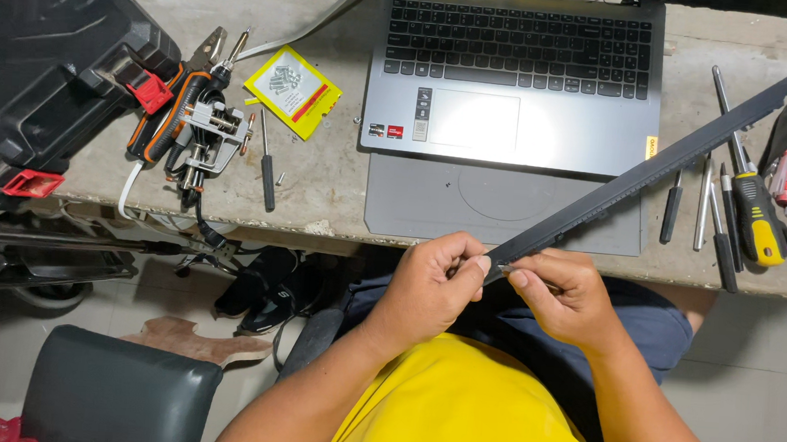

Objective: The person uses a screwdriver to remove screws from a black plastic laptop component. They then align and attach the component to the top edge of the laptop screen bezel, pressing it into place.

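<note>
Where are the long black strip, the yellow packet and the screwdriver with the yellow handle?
long black strip (655, 170), head view, middle of its length
yellow packet (292, 91), head view, its centre
yellow-handled screwdriver (761, 224), head view, its handle

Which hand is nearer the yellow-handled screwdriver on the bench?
Right. The right hand pinches the long black strip, left of the yellow-handled screwdriver. The left hand grips the strip's end, farther left.

Bright, even light from overhead; glare whitens the laptop's touchpad beyond the hands. Shadows are soft, focus sharp, edges slightly bowed.
</note>
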